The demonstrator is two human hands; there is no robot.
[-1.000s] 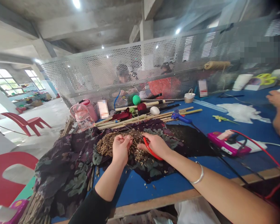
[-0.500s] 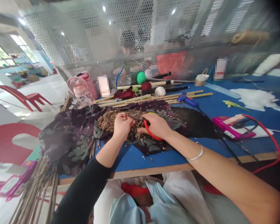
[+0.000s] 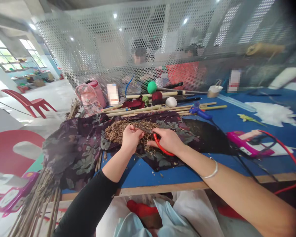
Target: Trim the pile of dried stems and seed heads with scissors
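Observation:
My right hand (image 3: 170, 141) is closed around the red-handled scissors (image 3: 160, 147), whose dark blades (image 3: 143, 129) point left. Close to the blade tips, the fingers of my left hand (image 3: 130, 139) are pinched together; whatever they hold is too small to make out. Both hands are over a heap of small brown cut pieces (image 3: 115, 130), which look like chopped twigs. Under the heap lies a dark floral cloth (image 3: 76, 148), spread across the blue table (image 3: 138, 174).
Long thin sticks (image 3: 143, 110) lie behind the cloth, with a pink bottle (image 3: 95, 95) and a green ball (image 3: 152, 87) nearby. A blue glue gun (image 3: 199, 111) is at the right. A perforated metal screen (image 3: 108, 49) stands behind, with people beyond. Dry stalks (image 3: 34, 200) lean at the left.
The whole view has shifted slightly, so everything appears a little lower. My hands keep nearly the same place over the heap, with the scissors still in the right one.

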